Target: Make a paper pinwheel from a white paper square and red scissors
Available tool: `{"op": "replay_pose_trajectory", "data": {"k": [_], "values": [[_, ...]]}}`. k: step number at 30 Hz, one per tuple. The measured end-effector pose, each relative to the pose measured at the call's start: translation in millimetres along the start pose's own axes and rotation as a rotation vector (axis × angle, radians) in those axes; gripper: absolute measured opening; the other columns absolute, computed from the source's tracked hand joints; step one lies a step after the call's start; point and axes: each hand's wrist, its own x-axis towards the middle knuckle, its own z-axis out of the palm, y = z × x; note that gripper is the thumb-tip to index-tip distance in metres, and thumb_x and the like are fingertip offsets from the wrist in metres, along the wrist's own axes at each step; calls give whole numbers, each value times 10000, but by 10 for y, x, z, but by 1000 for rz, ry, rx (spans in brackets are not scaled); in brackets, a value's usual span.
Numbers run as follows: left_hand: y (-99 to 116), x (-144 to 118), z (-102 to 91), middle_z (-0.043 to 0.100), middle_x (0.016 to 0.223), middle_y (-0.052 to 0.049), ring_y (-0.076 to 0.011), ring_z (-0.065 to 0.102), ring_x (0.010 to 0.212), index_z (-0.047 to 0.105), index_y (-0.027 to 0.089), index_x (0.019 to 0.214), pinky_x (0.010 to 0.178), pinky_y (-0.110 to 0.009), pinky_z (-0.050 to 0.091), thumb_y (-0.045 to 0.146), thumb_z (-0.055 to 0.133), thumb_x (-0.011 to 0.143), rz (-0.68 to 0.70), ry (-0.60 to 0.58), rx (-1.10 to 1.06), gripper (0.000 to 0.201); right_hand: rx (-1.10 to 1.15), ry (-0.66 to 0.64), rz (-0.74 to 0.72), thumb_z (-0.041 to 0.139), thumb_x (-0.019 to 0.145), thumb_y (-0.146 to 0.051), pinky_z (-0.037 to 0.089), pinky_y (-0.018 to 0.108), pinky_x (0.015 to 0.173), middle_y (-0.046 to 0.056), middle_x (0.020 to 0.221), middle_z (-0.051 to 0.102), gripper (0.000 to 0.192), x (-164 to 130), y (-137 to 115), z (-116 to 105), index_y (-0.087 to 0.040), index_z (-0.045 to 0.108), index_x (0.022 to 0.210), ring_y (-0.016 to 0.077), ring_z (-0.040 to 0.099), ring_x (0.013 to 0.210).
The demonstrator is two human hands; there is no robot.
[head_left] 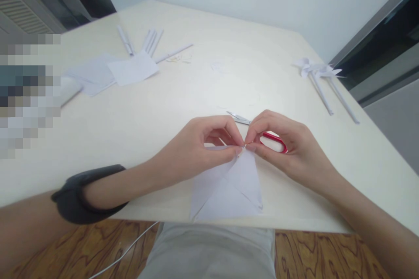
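Note:
Close to the table's front edge lies a square sheet of white paper (229,192), with diagonal lines running across it. My left hand (209,137) is closed in a pinch at the paper's far edge, thumb and fingertip together. Right beside it my right hand (281,139) pinches too, the fingertips of both hands nearly touching. A thin, pale yellowish strip (241,153) shows at the fingertips; most of it is hidden. Red-handled scissors (241,119) lie on the table behind and partly under my right hand, blades pointing left.
Two paper pinwheels (322,72) on rolled-paper sticks lie at the right. White sheets (132,69), several paper tubes (152,40) and a small pile of thin yellowish strips (179,59) lie at the back left. Paper scraps (219,67) dot the table (196,91).

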Motion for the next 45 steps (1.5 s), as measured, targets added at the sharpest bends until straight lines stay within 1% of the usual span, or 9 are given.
{"op": "replay_pose_trajectory", "data": {"k": [6, 12, 17, 26, 31, 35, 38, 42, 45], "values": [[-5, -3, -4, 609, 816, 11, -116, 597, 789, 592, 175, 792, 764, -253, 509, 148, 568, 811, -13, -2, -44, 41, -28, 3, 2, 600, 810, -88, 444, 277, 681, 17, 834, 571, 73, 5, -22, -12, -159, 591, 816, 125, 547, 756], [-25, 5, -9, 606, 817, 8, -111, 594, 773, 586, 178, 797, 727, -242, 511, 171, 588, 809, -15, 12, -104, 14, -51, 26, -12, 614, 805, -113, 449, 286, 686, 13, 841, 572, 85, -16, -35, -3, -191, 583, 808, 137, 549, 760], [-40, 8, -7, 612, 833, -7, -132, 602, 797, 585, 176, 808, 743, -268, 515, 181, 582, 813, -20, 5, -98, 8, -70, 47, -18, 609, 802, -113, 452, 301, 684, 19, 832, 575, 89, -21, -35, 27, -197, 578, 798, 150, 556, 765], [2, 0, -10, 617, 812, -2, -129, 600, 779, 587, 175, 778, 746, -265, 516, 148, 556, 812, 10, 3, -23, 53, -78, 53, -40, 586, 789, -85, 426, 285, 686, 15, 804, 558, 95, -22, -39, 48, -175, 556, 792, 138, 532, 757], [18, -4, -9, 620, 869, 2, -134, 579, 859, 577, 192, 788, 808, -271, 478, 111, 533, 810, 100, 2, 173, 94, -61, -5, -5, 593, 751, -54, 408, 261, 662, -6, 768, 538, 125, -17, -32, 35, -165, 545, 780, 116, 509, 712], [2, -13, -7, 605, 895, -19, -161, 546, 885, 590, 206, 798, 814, -305, 448, 107, 536, 797, 255, 50, 417, 113, -48, -27, 30, 586, 742, -40, 410, 262, 660, -10, 773, 551, 146, -22, -28, 32, -175, 542, 777, 119, 519, 712], [2, -19, -11, 598, 878, -28, -171, 538, 875, 602, 202, 798, 788, -308, 443, 124, 542, 798, 302, 86, 497, 98, -14, -25, 38, 582, 771, -63, 424, 270, 653, -4, 776, 566, 128, -23, -27, 43, -187, 547, 778, 129, 531, 709], [25, -18, -29, 602, 822, -6, -151, 544, 810, 599, 207, 786, 759, -278, 446, 129, 559, 788, 232, 80, 420, 88, 13, -15, 30, 578, 821, -123, 444, 282, 671, 10, 799, 590, 70, 1, -41, 6, -189, 564, 799, 142, 554, 736], [42, -10, -49, 611, 828, 11, -125, 554, 787, 599, 201, 800, 765, -247, 456, 94, 549, 789, 147, 47, 256, 119, -105, 56, 38, 569, 845, -176, 443, 286, 674, 21, 849, 589, 21, 28, 3, -109, -189, 581, 856, 145, 554, 757]]}}
